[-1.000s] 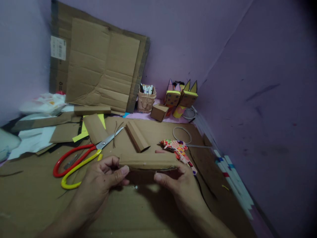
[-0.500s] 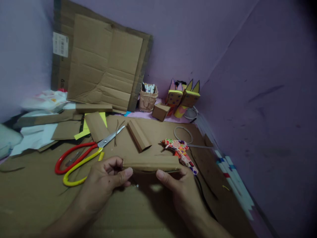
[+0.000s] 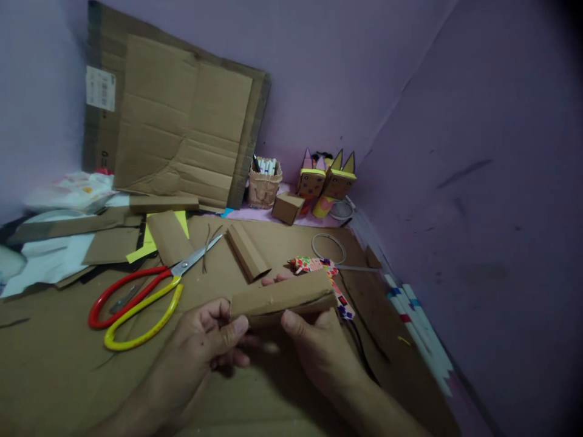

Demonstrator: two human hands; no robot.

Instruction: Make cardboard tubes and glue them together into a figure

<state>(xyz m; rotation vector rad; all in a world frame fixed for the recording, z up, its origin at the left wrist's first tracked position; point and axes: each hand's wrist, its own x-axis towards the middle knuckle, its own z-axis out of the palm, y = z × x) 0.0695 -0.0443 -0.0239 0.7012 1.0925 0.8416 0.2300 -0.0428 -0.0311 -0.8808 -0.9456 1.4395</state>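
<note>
Evidently | left hand (image 3: 194, 340) and right hand (image 3: 325, 349) held the folded cardboard piece (image 3: 280, 294), lower centre of frame | near edge looked slightly parted | uneven squeezing could have creased or split it

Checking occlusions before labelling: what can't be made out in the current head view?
All in the head view:
Right hand: fingers largely hidden behind the held folded brown cardboard piece.
Pink floral-patterned glue gun: partly hidden behind that piece.
White rectangular paper label: too small and blurred to read.
Pale rounded object: cut off by left edge.
</note>
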